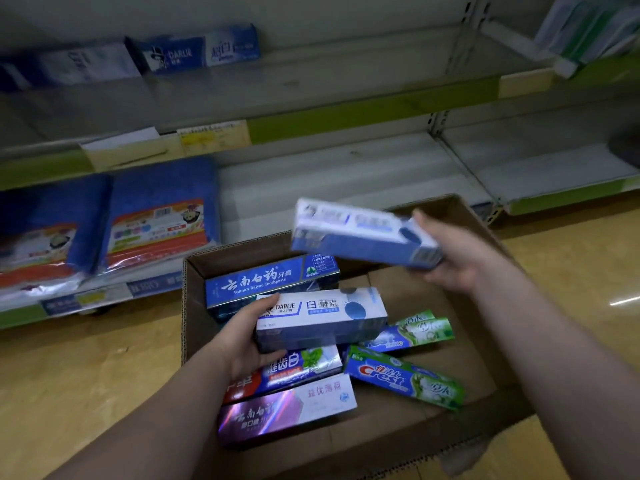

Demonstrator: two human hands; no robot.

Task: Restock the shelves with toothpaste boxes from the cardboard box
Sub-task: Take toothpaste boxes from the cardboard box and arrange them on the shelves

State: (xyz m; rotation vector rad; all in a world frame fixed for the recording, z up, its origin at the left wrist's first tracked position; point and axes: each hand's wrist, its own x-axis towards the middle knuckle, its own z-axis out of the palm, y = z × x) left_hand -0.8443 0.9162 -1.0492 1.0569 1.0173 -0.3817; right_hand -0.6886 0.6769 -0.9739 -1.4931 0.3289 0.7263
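- Two bare forearms come in from the bottom edge, the left forearm [138, 427] and the right forearm [554, 358]. Both slant forward and down over the open cardboard box [185, 306], which stands on the floor [69, 375] against the shelving.
- Open room: the right half of the cardboard box shows bare bottom. Just behind the box, the lower shelf [346, 174] has a bare stretch to the right of the flat blue packs [162, 209]. The upper shelf [311, 88] is bare along its middle.
- The left grip [247, 336] is closed round the left end of a white-and-blue Darlie box [322, 318], thumb on top and fingers beneath. This box lies level and runs out to the right, over the packed boxes. Whether it rests on them or hangs clear, I cannot tell.
- The right grip [453, 258] is turned palm up, with fingers curled under the right end of a second toothpaste box [363, 233]. This box is blurred, raised above the cardboard box's far side, and points left.
- In the cardboard box lie a blue Yunnan Baiyao box [270, 282], a red-and-blue box [287, 370], a purple box [287, 408] and two green Crest boxes [405, 381].
- A shelved Darlie pack [201, 51] lies at the back of the upper shelf, on its left.
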